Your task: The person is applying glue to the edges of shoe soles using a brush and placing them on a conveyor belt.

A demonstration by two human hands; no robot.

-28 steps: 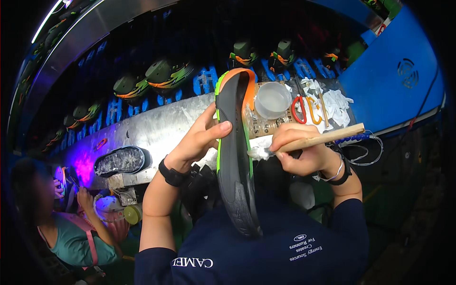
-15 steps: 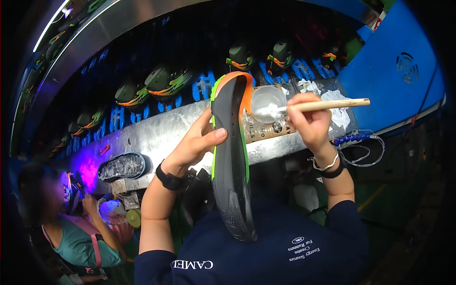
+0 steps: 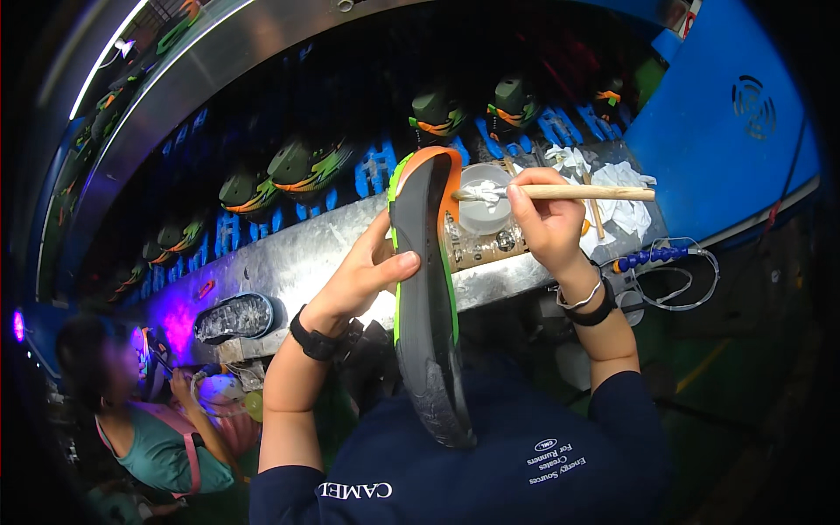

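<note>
My left hand (image 3: pixel 366 278) is closed around the side of a long shoe sole (image 3: pixel 426 262), its thumb lying on the dark grey inner face. The sole stands lengthwise, with an orange wall at the far end and bright green edges. In my right hand (image 3: pixel 551 229) a brush (image 3: pixel 591 192) with a pale wooden handle is pinched between thumb and fingers. Its bristle tip meets or nearly meets the sole's orange wall. Under the brush sits a translucent round bowl (image 3: pixel 484 224) with something whitish in it, on a patch of brown cardboard or tape (image 3: pixel 477 252).
A metal bench (image 3: pixel 350 229) runs across, with crumpled white paper (image 3: pixel 623 210) at right and a dark oval tray (image 3: pixel 234 318) at left. Green-and-orange shoe uppers (image 3: pixel 308 166) stand on blue racks behind. A blue segmented hose (image 3: pixel 652 257) hangs right. A co-worker (image 3: pixel 162 446) sits at left.
The brush has moved left and its tip has come to the sole's orange wall. The sole has stayed nearly in place in my left hand.
</note>
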